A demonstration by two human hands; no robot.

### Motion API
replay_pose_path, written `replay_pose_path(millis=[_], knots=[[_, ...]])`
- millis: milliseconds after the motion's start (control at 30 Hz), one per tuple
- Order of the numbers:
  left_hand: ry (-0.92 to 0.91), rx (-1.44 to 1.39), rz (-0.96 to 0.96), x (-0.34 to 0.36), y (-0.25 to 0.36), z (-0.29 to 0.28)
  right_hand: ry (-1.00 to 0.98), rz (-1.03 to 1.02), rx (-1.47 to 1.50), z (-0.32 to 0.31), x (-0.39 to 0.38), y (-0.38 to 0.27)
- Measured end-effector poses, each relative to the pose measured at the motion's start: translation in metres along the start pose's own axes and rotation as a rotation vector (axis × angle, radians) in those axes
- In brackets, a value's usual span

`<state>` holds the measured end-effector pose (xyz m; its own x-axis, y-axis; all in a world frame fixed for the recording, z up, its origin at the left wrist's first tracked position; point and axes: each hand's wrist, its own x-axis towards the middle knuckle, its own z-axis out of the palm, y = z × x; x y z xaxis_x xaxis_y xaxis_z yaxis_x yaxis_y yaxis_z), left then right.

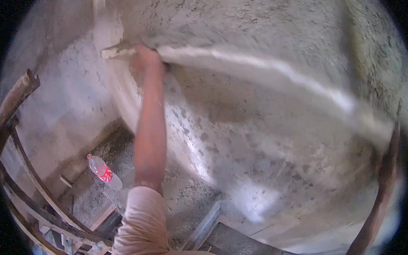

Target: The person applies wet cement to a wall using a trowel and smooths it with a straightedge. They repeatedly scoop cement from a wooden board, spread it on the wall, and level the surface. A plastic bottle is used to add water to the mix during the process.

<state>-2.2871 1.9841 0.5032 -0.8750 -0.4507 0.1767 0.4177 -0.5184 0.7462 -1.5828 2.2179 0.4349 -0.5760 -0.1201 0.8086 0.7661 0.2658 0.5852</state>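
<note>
A long pale wooden straightedge point(265, 63) lies across the grey plastered wall point(239, 107), slanting from upper left down to the right. Its right part is smeared by motion. Close to the left end of the straightedge, my left hand point(145, 58) is closed round it, with the arm stretched upward. At the far right, a blurred brown forearm, seemingly mine, rises to the other end of the straightedge. My right hand point(387, 153) appears to be at that end, but its fingers cannot be made out. The wall is rough above the straightedge and smoother, with dark spots, below.
A clear plastic bottle with a red label point(106, 174) stands on the rough grey floor point(122, 142) below. Curved-looking wooden poles point(38, 180) stand at the left. A wooden frame piece point(206, 225) lies low in the middle, and a paler wall point(70, 97) adjoins on the left.
</note>
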Motion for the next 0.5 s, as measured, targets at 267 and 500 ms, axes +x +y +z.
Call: replay_pose_path(millis=[267, 500], knots=[[-0.125, 0.547, 0.284, 0.051, -0.031, -0.026, -0.063, 0.058, 0.068, -0.011, 0.025, -0.031], [-0.063, 0.408, 0.241, 0.023, -0.055, 0.004, 0.131, 0.000, 0.033, -0.009, -0.023, 0.002]])
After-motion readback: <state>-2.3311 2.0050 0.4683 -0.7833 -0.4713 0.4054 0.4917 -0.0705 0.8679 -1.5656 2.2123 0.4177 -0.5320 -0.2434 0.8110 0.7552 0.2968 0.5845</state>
